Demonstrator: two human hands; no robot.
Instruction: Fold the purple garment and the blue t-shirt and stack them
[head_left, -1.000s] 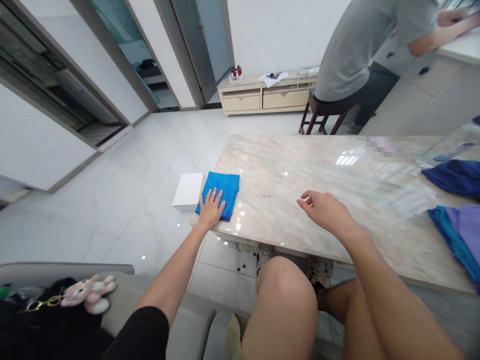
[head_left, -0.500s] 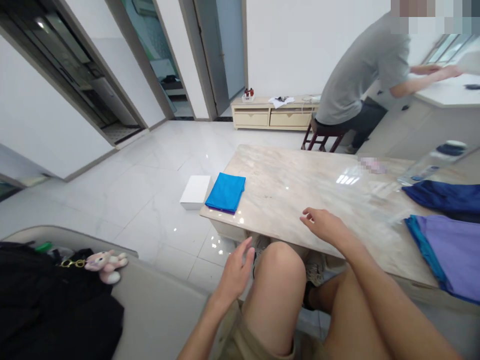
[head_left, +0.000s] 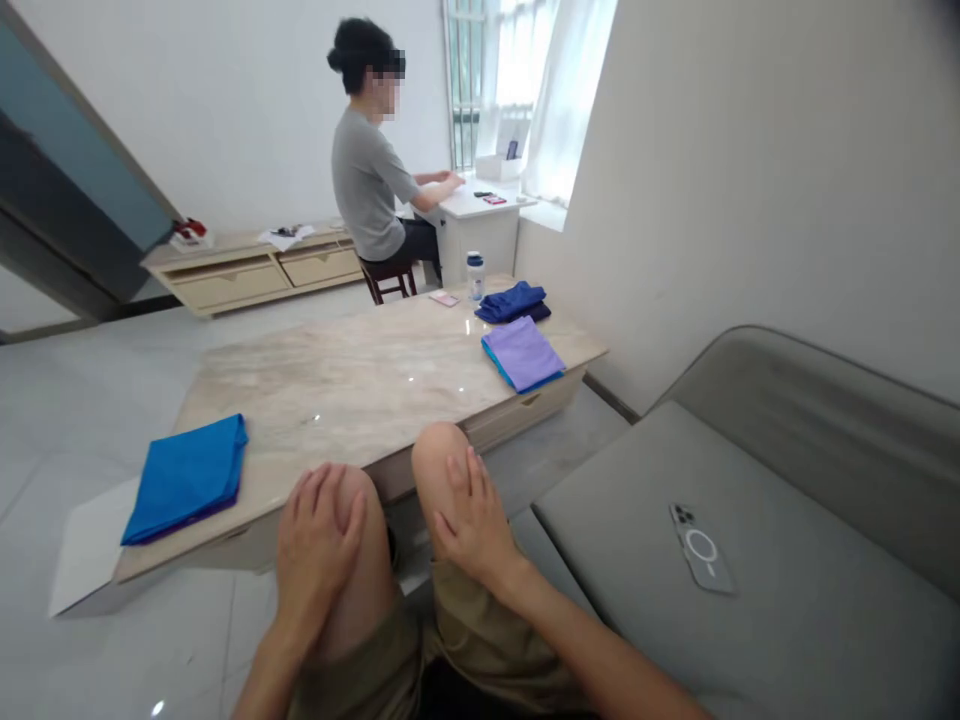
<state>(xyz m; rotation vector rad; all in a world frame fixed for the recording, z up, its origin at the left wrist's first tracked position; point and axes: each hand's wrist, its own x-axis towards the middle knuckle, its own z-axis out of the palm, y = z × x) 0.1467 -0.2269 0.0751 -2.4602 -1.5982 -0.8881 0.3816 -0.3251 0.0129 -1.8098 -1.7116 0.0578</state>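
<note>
My left hand lies flat on my left knee with its fingers spread, holding nothing. My right hand rests open on my right knee, also holding nothing. In front of my knees stands a low marble table. A folded bright blue cloth lies on the table's near left corner. At the far right end lie a folded purple cloth and, behind it, a dark blue cloth.
A phone lies face down on the grey sofa seat to my right. A water bottle stands at the table's far edge. A white box sits on the floor at the left. Another person sits at a white desk.
My left hand left the blue cloth and settled on my left knee. My right hand came off the table onto my right knee. The view swung to the right.
</note>
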